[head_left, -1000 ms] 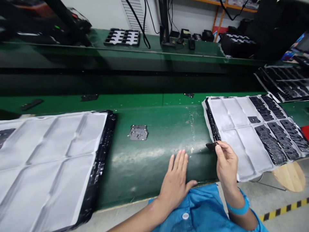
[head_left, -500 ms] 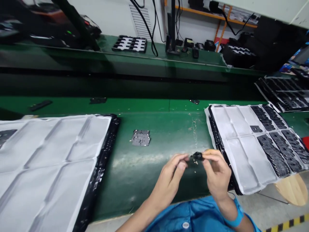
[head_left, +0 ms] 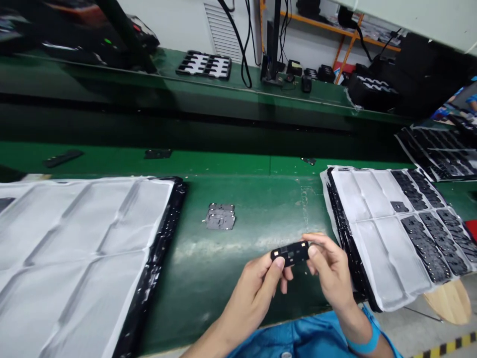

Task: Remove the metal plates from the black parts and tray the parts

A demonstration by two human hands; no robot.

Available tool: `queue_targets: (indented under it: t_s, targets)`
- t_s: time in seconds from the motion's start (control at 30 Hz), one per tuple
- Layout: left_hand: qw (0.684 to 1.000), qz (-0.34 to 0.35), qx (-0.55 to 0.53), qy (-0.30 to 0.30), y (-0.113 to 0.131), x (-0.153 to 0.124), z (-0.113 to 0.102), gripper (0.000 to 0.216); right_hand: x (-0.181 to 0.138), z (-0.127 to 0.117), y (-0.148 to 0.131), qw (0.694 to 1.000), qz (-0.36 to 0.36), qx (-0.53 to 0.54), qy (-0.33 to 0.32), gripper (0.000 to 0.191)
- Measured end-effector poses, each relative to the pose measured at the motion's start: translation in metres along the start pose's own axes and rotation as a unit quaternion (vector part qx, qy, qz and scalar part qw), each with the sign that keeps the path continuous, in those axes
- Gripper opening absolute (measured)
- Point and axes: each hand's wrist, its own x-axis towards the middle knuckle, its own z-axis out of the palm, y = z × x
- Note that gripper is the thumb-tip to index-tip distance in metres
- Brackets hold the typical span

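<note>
A small flat black plastic part (head_left: 291,253) with bright metal-looking spots is held level above the green bench. My left hand (head_left: 257,288) pinches its left end, thumb on the near face. At the other end, my right hand (head_left: 330,263) grips it between thumb and fingers. To the left of the hands, a few similar grey-black parts (head_left: 220,217) lie overlapping on the bench. On the right, a white-lined tray (head_left: 376,233) carries rows of black parts (head_left: 425,247) in its right compartments; a single part (head_left: 399,206) lies in a middle one.
Another white-lined tray (head_left: 85,243) with a black edge fills the left side of the bench (head_left: 201,278). Loose black parts (head_left: 158,154) lie along the back strip. Farther right is one more loaded tray (head_left: 439,149). Cables (head_left: 244,54) hang above the rear ledge.
My left hand has closed on the black part's left end. The part is turned so its broad face with the bright spots shows, where before it appeared narrower near the right hand.
</note>
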Motion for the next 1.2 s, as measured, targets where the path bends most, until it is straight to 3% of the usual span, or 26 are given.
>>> queue_targets:
  t_s: [0.07, 0.2, 0.4, 0.7, 1.2]
  targets:
    - [0.999, 0.028, 0.026, 0.002, 0.000, -0.001, -0.001, 0.045, 0.002, 0.005, -0.001, 0.998, 0.041, 0.023, -0.037, 0.022]
    - [0.996, 0.062, 0.058, 0.015, -0.003, -0.004, -0.001, 0.042, 0.003, 0.014, 0.002, 0.997, 0.064, 0.039, -0.033, 0.026]
    - [0.989, 0.092, 0.113, 0.034, -0.010, -0.004, -0.003, 0.038, 0.006, 0.022, 0.007, 0.998, 0.041, 0.043, 0.012, 0.027]
    - [0.981, 0.126, 0.135, 0.056, -0.012, 0.002, -0.002, 0.034, 0.006, 0.027, 0.017, 0.997, 0.036, 0.061, 0.022, 0.021]
    - [0.990, 0.075, 0.110, 0.044, -0.016, 0.000, 0.001, 0.040, 0.009, 0.030, 0.024, 0.994, 0.062, 0.085, 0.033, 0.020]
